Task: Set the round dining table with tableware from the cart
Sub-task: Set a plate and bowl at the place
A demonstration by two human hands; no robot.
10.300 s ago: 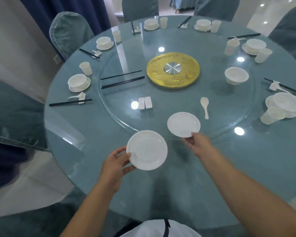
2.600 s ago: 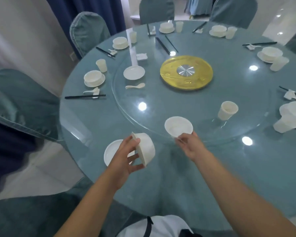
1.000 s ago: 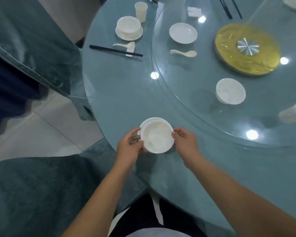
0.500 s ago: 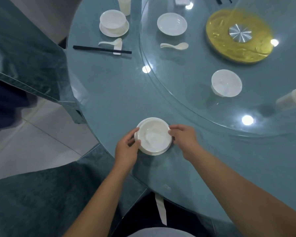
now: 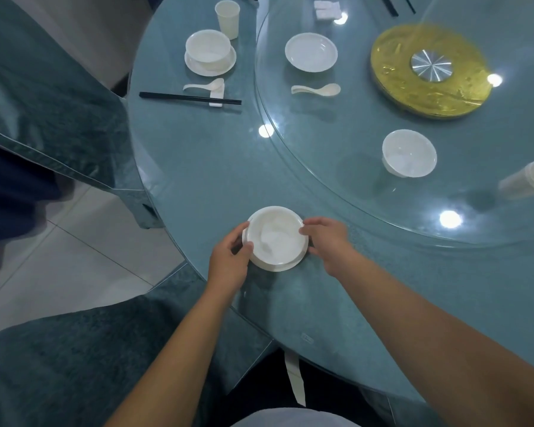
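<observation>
From the head camera I look down on the near edge of the round counter (image 5: pixel 198 167), which has a teal glass top. A white bowl (image 5: pixel 275 234) sits on a white saucer (image 5: pixel 285 265) close to this edge, and only a thin rim of the saucer shows under it. My left hand (image 5: pixel 228 260) grasps the left side of the bowl and saucer, with the thumb on the rim and the fingers curled at the side. My right hand (image 5: pixel 327 238) grasps the right side, with the fingertips (image 5: pixel 305 231) on the bowl rim.

Farther on the counter, at the left, I see a finished place setting: another bowl on a saucer (image 5: pixel 210 53), a white cup (image 5: pixel 228 18) just behind it, a white spoon (image 5: pixel 204 86) and black chopsticks (image 5: pixel 190 98), both lying on a small white rest (image 5: pixel 216 98).

The raised glass turntable (image 5: pixel 336 180) covers the middle of the counter. On it are an empty plate (image 5: pixel 311 52), a loose spoon (image 5: pixel 316 89) near the plate, one more bowl (image 5: pixel 409 153), and a cup (image 5: pixel 527 180) at the right edge that looks blurred. A golden disc with a metal centre (image 5: pixel 430 70) lies at the middle, and two small white blocks (image 5: pixel 327 10) are at the top edge.

Chairs with teal covers (image 5: pixel 43 97) stand at the left and below my arms.
</observation>
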